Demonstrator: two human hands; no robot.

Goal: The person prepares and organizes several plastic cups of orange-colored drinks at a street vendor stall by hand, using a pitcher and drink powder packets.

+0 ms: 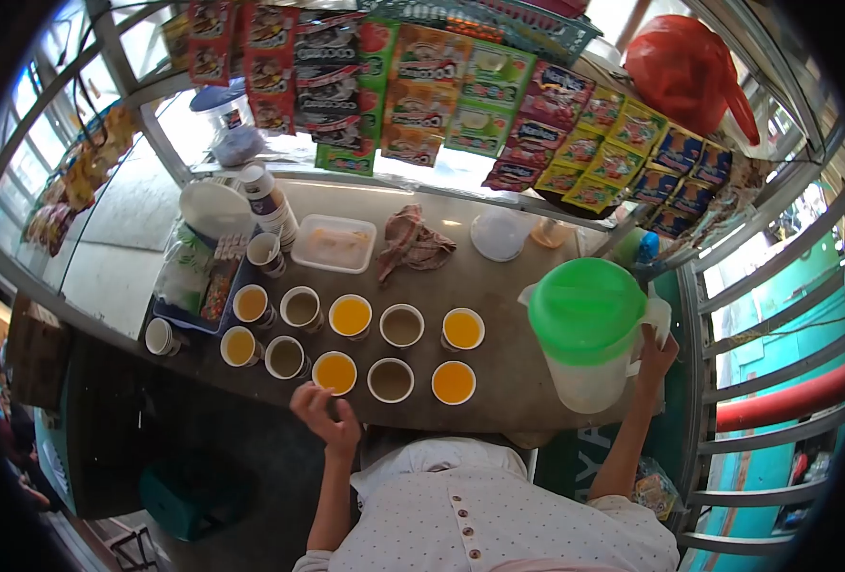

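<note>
My right hand (658, 355) is wrapped round the handle of a clear plastic pitcher (589, 383) with a green lid (589, 307). The pitcher stands upright at the right side of the counter. My left hand (327, 416) holds nothing, its fingers loosely bent and apart. It hovers at the counter's front edge, just below a paper cup of orange drink (335, 373). Two rows of filled cups spread across the middle; some hold orange drink, such as this cup (454, 382), others a brownish one, like this cup (390, 380).
Stacked paper cups (272, 212), a blue tray (193, 319) and a plastic container (335, 243) stand at the back left. A checked cloth (415, 243) and a round white lid (497, 234) lie behind the cups. Drink sachets (427, 91) hang overhead. A green stool (189, 496) is below left.
</note>
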